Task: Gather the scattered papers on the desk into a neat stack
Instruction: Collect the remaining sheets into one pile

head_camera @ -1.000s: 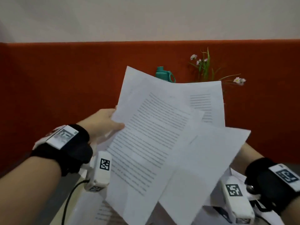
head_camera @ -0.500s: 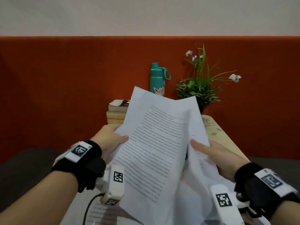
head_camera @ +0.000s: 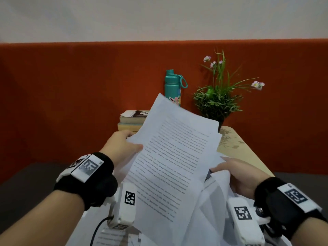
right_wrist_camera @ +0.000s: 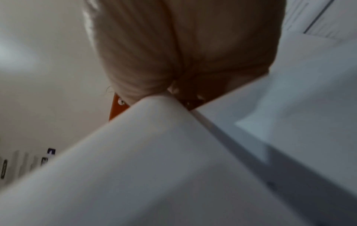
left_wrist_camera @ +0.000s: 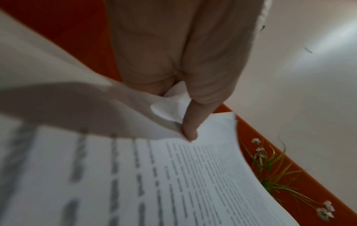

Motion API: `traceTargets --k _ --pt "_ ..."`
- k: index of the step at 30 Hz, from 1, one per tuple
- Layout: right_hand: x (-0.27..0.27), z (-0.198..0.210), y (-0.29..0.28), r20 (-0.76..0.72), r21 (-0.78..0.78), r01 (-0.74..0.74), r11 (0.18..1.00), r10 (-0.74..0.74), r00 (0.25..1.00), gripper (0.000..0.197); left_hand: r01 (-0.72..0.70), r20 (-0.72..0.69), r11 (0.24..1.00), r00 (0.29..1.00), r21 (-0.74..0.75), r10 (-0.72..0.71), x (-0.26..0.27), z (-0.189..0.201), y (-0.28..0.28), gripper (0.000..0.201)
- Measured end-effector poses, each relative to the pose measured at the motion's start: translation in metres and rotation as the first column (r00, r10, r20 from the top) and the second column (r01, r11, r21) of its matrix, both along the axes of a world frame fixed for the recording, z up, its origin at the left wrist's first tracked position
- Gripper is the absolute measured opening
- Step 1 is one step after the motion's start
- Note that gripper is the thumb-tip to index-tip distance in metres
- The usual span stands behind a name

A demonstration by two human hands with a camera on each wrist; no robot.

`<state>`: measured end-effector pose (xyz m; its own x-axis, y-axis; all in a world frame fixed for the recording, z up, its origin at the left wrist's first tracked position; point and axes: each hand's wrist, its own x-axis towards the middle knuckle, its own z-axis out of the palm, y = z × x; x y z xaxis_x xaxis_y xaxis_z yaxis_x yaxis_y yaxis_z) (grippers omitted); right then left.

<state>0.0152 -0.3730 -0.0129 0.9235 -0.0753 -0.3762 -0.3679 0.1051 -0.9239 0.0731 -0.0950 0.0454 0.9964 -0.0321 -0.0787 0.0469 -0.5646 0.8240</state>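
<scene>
Papers [head_camera: 170,160]: loose white sheets held up off the tabletop [head_camera: 248,157], fanned and uneven, edges not aligned. Top sheet tilted, covered in small printed text lines, far corner pointing up toward the bottle [head_camera: 173,86]. Lower sheets bowed and drooping at the right, more sheets lying flat below. Left hand [head_camera: 122,148] pinches the left edge, thumb on the printed side, fingers behind; left wrist view shows the thumb [left_wrist_camera: 195,122] pressed on the page corner. Right hand [head_camera: 237,174] grips the right edge of the lower sheets, fingers hidden behind paper. Behind: teal bottle, books [head_camera: 133,119] stacked, plant [head_camera: 216,102] with pink flowers, orange wall panel [head_camera: 71,95].
</scene>
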Motion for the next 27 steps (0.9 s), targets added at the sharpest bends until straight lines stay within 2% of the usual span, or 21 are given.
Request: traceTargets --k 1,3,6,8,10,13,18,20,22,24,25,27 --pt "0.0 -0.002 -0.001 0.023 0.031 0.03 0.999 -0.031 0.999 0.039 -0.032 -0.043 0.999 0.999 0.01 0.032 0.002 -0.006 0.003 0.023" --pt "-0.001 -0.005 -0.003 0.097 0.149 0.077 0.986 -0.093 0.991 0.039 -0.069 -0.171 0.998 0.983 0.016 0.07 0.002 -0.017 0.006 0.036" --pt "-0.005 -0.006 0.0 0.204 0.307 0.117 0.944 -0.185 0.961 0.041 -0.108 -0.35 0.988 0.935 -0.112 0.062 -0.005 -0.028 -0.001 0.059" --pt "-0.005 -0.006 0.002 0.251 0.334 0.124 0.935 -0.215 0.944 0.041 -0.106 -0.4 0.978 0.916 -0.182 0.025 -0.006 -0.033 -0.008 0.079" --pt "-0.009 -0.004 0.005 0.284 0.316 0.086 0.945 -0.181 0.942 0.042 -0.069 -0.407 0.985 0.913 -0.161 -0.002 -0.005 -0.034 -0.015 0.088" --pt "-0.014 0.002 0.003 0.284 0.258 0.021 0.966 -0.097 0.954 0.041 -0.025 -0.415 0.986 0.909 -0.162 -0.045 -0.002 -0.033 -0.023 0.088" --pt "-0.019 0.005 -0.012 0.295 0.222 0.007 0.975 -0.073 0.953 0.043 0.006 -0.416 0.984 0.906 -0.18 -0.081 0.005 -0.033 -0.019 0.081" --pt "-0.021 0.002 -0.014 0.269 0.213 -0.022 0.977 -0.037 0.962 0.043 -0.035 -0.48 0.952 0.869 -0.304 -0.121 0.007 -0.039 -0.016 0.075" --pt "-0.019 -0.002 -0.016 0.181 0.161 -0.017 0.987 -0.012 0.983 0.04 -0.025 -0.526 0.909 0.822 -0.416 -0.218 0.009 -0.051 -0.019 0.057" --pt "-0.015 -0.002 -0.016 0.121 0.149 0.005 0.989 -0.024 0.992 0.031 0.06 -0.518 0.935 0.819 -0.35 -0.247 0.01 -0.062 -0.024 0.05" --pt "-0.014 0.0 -0.015 0.112 0.132 0.021 0.991 -0.036 0.993 0.029 0.071 -0.503 0.954 0.837 -0.293 -0.216 0.011 -0.065 -0.026 0.051" --pt "-0.012 0.007 -0.012 0.065 0.019 -0.013 1.0 0.012 0.998 0.035 0.021 -0.466 0.975 0.876 -0.221 -0.124 0.016 -0.072 -0.028 0.052"
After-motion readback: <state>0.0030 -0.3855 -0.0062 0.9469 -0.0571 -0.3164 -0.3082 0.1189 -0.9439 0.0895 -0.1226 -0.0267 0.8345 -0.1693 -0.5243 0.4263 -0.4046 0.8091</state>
